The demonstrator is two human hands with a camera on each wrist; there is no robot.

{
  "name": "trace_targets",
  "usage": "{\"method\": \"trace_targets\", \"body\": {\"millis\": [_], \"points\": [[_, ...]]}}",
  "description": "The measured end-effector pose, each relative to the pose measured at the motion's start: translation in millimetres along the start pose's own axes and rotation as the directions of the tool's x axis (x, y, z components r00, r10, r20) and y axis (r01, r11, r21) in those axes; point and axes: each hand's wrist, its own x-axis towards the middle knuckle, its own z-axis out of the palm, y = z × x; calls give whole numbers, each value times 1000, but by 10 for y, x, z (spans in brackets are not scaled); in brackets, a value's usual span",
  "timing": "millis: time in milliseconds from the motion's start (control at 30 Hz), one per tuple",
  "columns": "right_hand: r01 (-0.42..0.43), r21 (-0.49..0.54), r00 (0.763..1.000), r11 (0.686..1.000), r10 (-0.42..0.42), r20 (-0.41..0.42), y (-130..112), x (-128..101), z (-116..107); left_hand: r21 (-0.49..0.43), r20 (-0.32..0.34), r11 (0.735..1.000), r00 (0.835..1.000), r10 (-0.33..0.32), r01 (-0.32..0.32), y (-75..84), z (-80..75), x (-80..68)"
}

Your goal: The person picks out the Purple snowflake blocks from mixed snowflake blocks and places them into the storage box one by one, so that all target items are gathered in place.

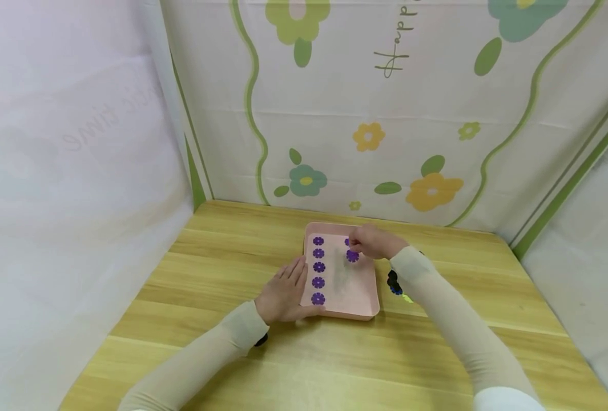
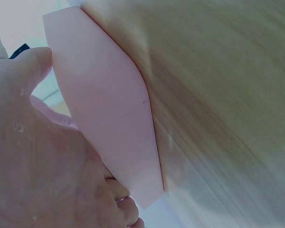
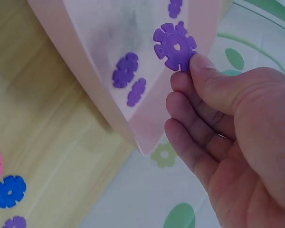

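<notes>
Now purple disc (image 3: 175,46) pinched at right fingers' (image 3: 203,64) tips.

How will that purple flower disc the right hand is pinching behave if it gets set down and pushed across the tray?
The purple disc looks like thin, rigid plastic, so it should stay stiff and feel light. Lying flat like the others in the pink tray, it would probably slide rather than roll. The right hand pinches only its notched edge, so it could slip out fairly easily.
</notes>
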Motion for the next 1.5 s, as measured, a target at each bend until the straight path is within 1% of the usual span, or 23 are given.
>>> {"method": "trace_targets", "body": {"millis": [100, 233, 333, 433, 500, 567, 733, 900, 1067, 1133, 1167, 1300, 1400, 1500], "points": [[13, 0, 1000, 1000, -13, -3, 23, 34, 85, -1, 1, 1000, 1000, 1, -1, 2, -3, -1], [102, -36, 994, 994, -103, -22, 60, 49, 179, -4, 6, 1000, 1000, 1, -1, 1, 0, -3], [176, -28, 983, 984, -177, -47, 78, 47, 222, -6, 2, 1000, 1000, 0, 0, -1, 2, -9], [199, -22, 977, 980, -200, -67, 91, 51, 242, -7, -4, 1000, 1000, 2, -2, -4, 0, -14], [199, -44, 977, 979, -202, -66, 102, 60, 248, -9, -7, 1000, 1000, 3, -3, -6, -6, -15], [183, -62, 980, 981, -187, -62, 115, 65, 256, -9, -9, 1000, 1000, 5, -5, -1, -9, -11], [144, -50, 989, 988, -146, -34, 148, 71, 261, -5, -3, 1000, 1000, 8, -8, 9, -12, -3], [95, -60, 995, 994, -97, -33, 190, 30, 171, -3, 16, 1000, 1000, -4, 4, 11, -8, 0], [29, -59, 998, 998, -33, -61, 253, -105, 30, -8, 22, 1000, 1000, -12, 12, 3, 7, 9], [17, -57, 997, 998, -22, -78, 297, -173, -16, -9, 26, 1000, 1000, -11, 12, -4, 20, 14], [13, -62, 996, 998, -18, -87, 328, -206, -33, -11, 26, 1000, 1000, -11, 11, -7, 24, 15], [41, -94, 990, 995, -53, -129, 472, -349, -75, -9, 24, 1000, 1000, -11, 12, -13, 29, 8], [46, -93, 988, 995, -59, -143, 589, -464, -84, -6, 16, 1000, 1000, -6, 6, -9, 22, 4], [12, -69, 989, 998, -23, -147, 703, -575, -79, 0, 12, 1000, 1000, 3, -3, -3, 19, 8]]}}
